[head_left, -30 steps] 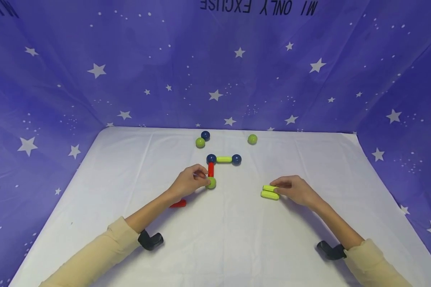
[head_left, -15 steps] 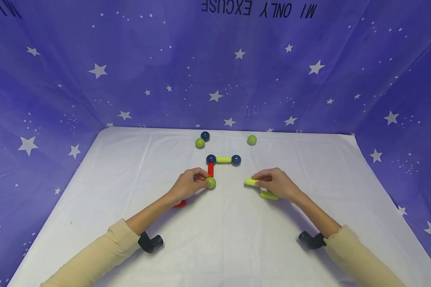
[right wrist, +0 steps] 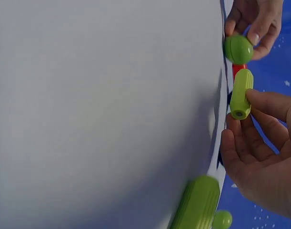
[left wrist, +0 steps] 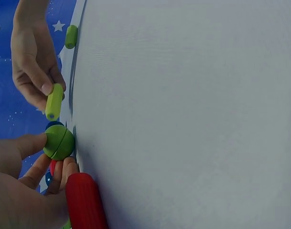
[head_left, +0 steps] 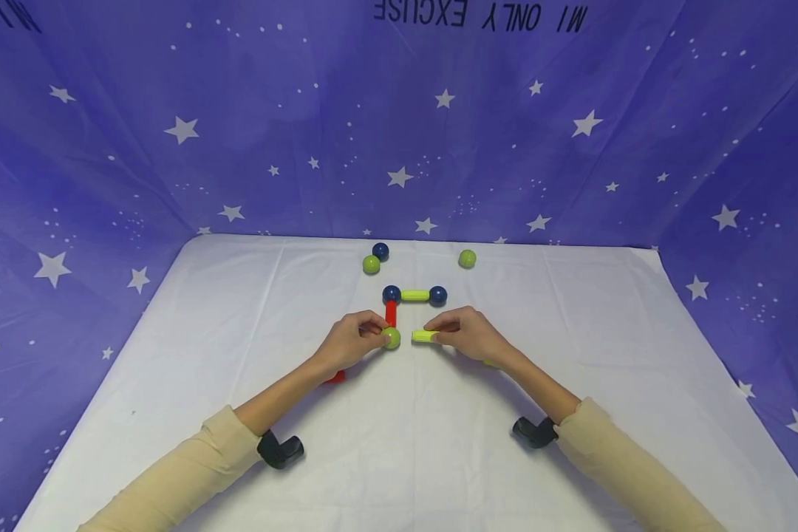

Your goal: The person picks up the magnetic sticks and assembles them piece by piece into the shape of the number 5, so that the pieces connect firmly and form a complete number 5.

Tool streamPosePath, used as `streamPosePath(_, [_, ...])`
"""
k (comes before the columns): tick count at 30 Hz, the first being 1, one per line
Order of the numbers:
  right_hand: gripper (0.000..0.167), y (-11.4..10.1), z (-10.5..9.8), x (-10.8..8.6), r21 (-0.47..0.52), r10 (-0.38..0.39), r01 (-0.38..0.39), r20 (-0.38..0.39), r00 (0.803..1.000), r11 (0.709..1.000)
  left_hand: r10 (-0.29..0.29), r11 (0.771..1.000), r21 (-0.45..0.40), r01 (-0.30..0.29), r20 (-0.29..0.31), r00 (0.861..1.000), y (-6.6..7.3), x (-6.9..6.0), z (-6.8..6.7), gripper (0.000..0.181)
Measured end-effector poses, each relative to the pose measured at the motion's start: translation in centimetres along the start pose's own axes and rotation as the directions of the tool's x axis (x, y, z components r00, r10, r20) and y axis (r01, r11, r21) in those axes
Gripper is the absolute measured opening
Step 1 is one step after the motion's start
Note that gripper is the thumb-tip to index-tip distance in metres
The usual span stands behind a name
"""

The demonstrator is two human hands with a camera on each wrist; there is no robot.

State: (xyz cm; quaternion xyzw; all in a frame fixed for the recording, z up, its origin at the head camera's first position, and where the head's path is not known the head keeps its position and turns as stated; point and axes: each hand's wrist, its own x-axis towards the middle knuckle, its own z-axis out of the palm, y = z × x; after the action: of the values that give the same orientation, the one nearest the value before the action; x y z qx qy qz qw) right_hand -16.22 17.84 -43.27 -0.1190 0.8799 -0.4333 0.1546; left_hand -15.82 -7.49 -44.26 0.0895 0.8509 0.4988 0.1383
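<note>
My left hand (head_left: 351, 342) pinches a green ball (head_left: 391, 338) at the near end of a red rod (head_left: 390, 314). That rod's far end meets a dark blue ball (head_left: 391, 295), from which a yellow-green rod (head_left: 415, 295) runs right to another dark blue ball (head_left: 437, 295). Between thumb and fingers my right hand (head_left: 468, 336) holds a yellow-green rod (head_left: 422, 336), its free end pointing at the green ball with a small gap between them. The left wrist view also shows the held rod (left wrist: 54, 102) apart from the green ball (left wrist: 59, 142).
At the back of the white table (head_left: 239, 295) lie a blue ball (head_left: 380, 252) touching a green ball (head_left: 370, 264), and a separate green ball (head_left: 468, 258). A red rod (head_left: 335, 377) is partly hidden by my left arm, another yellow-green rod (head_left: 490, 363) by my right.
My right hand has picked up one of the two yellow-green rods and carried it left, close to the green ball. My left hand has stayed at that ball.
</note>
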Motion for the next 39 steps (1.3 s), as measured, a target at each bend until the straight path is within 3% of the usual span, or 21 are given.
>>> streamPosePath(12, [0.018, -0.7, 1.3, 1.0, -0.001, -0.047, 0.047, 0.021, 0.999, 0.999, 0.005, 1.000, -0.014, -0.005, 0.007, 1.000, -0.1, 0.1, 0.0, 0.018])
streamPosePath(23, [0.021, -0.8, 0.1, 1.1, 0.005, -0.043, 0.043, 0.030, 0.999, 0.999, 0.006, 0.999, -0.038, -0.005, 0.022, 1.000, 0.2, -0.1, 0.0, 0.020])
streamPosePath(31, [0.024, 0.0, -4.1, 2.9, 0.003, 0.014, -0.014, -0.151, 0.988, 1.000, 0.018, 1.000, -0.024, -0.017, 0.016, 1.000, 0.1, -0.1, -0.1, 0.021])
streamPosePath(39, [0.035, 2.0, -7.6, 6.0, 0.011, 0.093, -0.096, -0.366, 0.926, 0.995, 0.021, 0.999, -0.031, -0.020, 0.022, 1.000, -0.2, 0.0, 0.0, 0.020])
